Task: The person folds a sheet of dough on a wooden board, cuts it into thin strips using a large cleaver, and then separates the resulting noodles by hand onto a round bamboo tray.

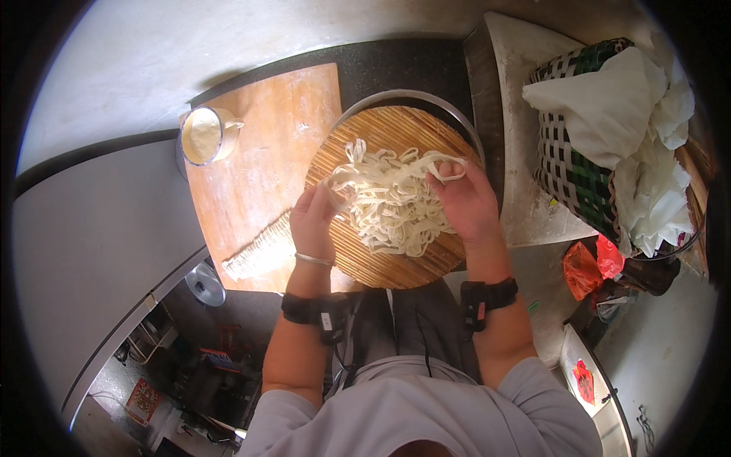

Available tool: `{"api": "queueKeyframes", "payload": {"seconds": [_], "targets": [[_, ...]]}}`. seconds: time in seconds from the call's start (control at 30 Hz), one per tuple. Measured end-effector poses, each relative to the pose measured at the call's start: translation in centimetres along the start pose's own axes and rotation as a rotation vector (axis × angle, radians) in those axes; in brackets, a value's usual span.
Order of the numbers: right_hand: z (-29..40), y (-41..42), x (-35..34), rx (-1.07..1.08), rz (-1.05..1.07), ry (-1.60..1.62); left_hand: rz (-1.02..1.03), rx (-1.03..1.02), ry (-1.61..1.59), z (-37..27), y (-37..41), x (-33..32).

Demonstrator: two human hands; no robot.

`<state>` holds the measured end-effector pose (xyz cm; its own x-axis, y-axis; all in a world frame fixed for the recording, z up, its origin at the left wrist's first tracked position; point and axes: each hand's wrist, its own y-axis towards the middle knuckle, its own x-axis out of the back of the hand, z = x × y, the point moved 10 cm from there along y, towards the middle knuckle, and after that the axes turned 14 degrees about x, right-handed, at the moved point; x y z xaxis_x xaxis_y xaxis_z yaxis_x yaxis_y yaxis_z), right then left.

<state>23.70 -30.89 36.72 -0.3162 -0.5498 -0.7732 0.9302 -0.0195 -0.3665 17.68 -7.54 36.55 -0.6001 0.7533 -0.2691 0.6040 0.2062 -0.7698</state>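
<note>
A loose heap of raw flat noodles (394, 214) lies on a round tray of bound plant stalks (394, 274). At the heap's left edge, my left hand (313, 220) pinches noodle strands between thumb and fingers. My right hand (471, 203) holds looped strands at the upper right of the heap, some around its fingertips. Left of the tray, a floured wooden board (268, 154) carries a row of cut dough strips (260, 248), partly washed out by glare. The tray overlaps the board's right side and a metal rim (394, 96) behind it.
An enamel mug of flour (208, 136) stands at the board's upper left corner. To the right, a woven basket (571, 148) holds white cloth or plastic (611, 103) on a pale ledge (525, 68). Red plastic bags (588, 265) lie below it. A metal lid (205, 284) sits lower left.
</note>
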Motion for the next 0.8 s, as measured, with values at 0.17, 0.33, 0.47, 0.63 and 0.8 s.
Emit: {"api": "queueKeyframes", "payload": {"seconds": [0.17,0.33,0.47,0.63,0.8], "targets": [[-4.1,-1.4,1.5,-0.173,0.102,-0.43,0.086,-0.021,0.322,1.9,0.2,-1.9],[-6.6,-2.3,-1.6,-0.159,0.23,-0.632,0.197,0.039,0.468,3.6,0.0,-3.3],[-2.8,-1.7,-2.0,-0.125,0.197,-0.487,0.231,0.038,0.125,0.3,-1.1,-2.7],[-1.0,0.3,1.4,-0.181,0.216,-0.867,0.066,-0.088,0.158,-1.7,1.3,1.6],[-4.2,0.4,-2.4,0.296,0.537,-1.652,-0.121,-0.215,0.791,4.0,3.9,-1.2]]}}
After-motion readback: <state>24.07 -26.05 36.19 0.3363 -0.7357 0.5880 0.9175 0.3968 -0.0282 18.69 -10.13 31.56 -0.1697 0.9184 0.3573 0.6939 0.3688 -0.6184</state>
